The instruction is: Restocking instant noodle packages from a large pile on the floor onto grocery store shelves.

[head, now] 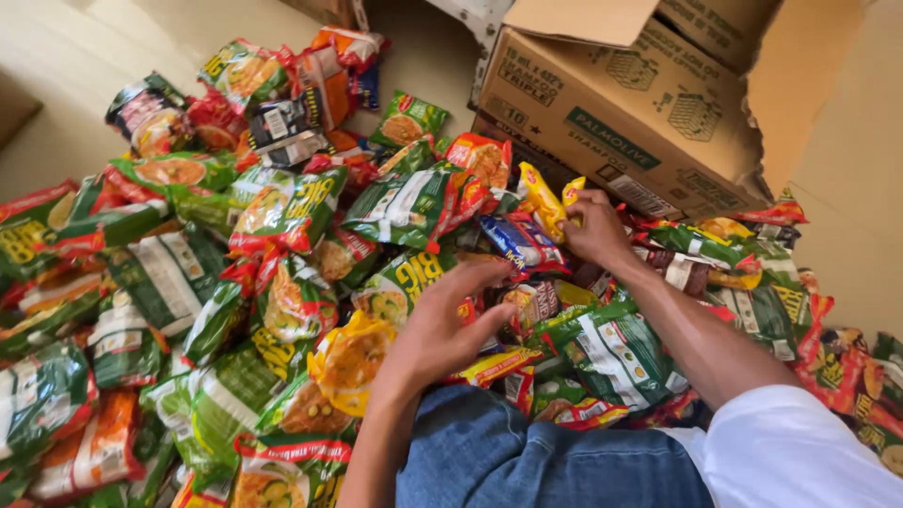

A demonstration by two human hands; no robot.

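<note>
A large heap of snack packets (pixel 282 216), mostly green, red, orange and yellow, covers the floor in front of me. My left hand (pixel 450 325) hovers over the pile with fingers spread, its fingertips on a green packet (pixel 400 287) and close to a blue packet (pixel 515 243). My right hand (pixel 594 226) reaches farther back and pinches a small yellow packet (pixel 546 199) near the foot of a cardboard box. My blue denim knee (pixel 508 452) and white sleeve (pixel 800 452) fill the bottom of the view.
An open brown cardboard box (pixel 640 103) with torn flaps stands at the back right, touching the pile. A pale floor (pixel 85 47) shows at the upper left. More packets (pixel 837 357) lie along the right edge.
</note>
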